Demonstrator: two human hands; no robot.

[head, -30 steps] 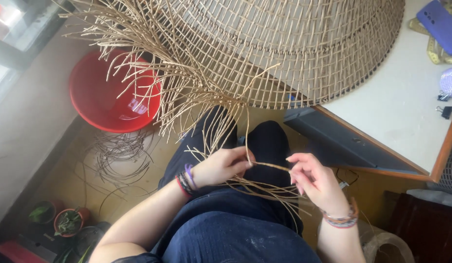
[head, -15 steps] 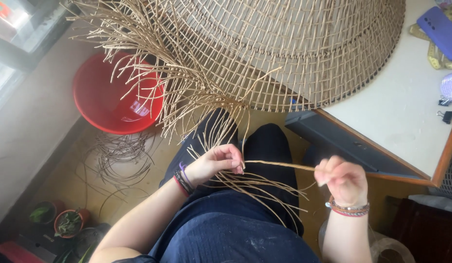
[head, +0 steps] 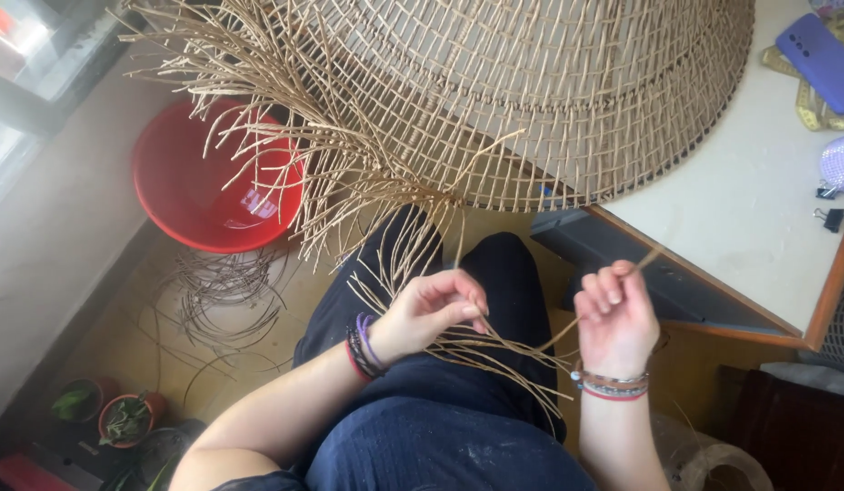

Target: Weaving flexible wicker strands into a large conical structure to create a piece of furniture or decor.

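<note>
A person sits and looks down at their own lap, legs in dark blue trousers (head: 440, 427). The left hand (head: 431, 314), with purple and dark bands at the wrist, lies over the lap with its fingers curled narrow, pinching a bundle of thin pale cane strands (head: 494, 350) that fan out across the thighs. The right hand (head: 614, 320), with beaded bracelets at the wrist, is raised a little higher and closed around a single cane strand (head: 654, 256), which sticks up past its fingertips and runs down toward the bundle.

Above the hands, the loose strands rise to a large woven cane basket (head: 549, 91), dome-shaped and open-meshed. It rests partly on the near left corner of a pale table (head: 758, 218) with a wooden edge and overhangs toward the person; its unfinished left rim bristles with free ends.

On the floor to the left, beyond the knees, stands a round red plastic basin (head: 190, 191), with coils of dark cane (head: 226, 295) lying just beside it. At the lower left are small potted plants (head: 122, 418).

Toward the table's far right edge lie a flat purple rectangular phone (head: 822, 59), a yellow measuring tape (head: 808, 100) under it, and a small black binder clip (head: 833, 218).
</note>
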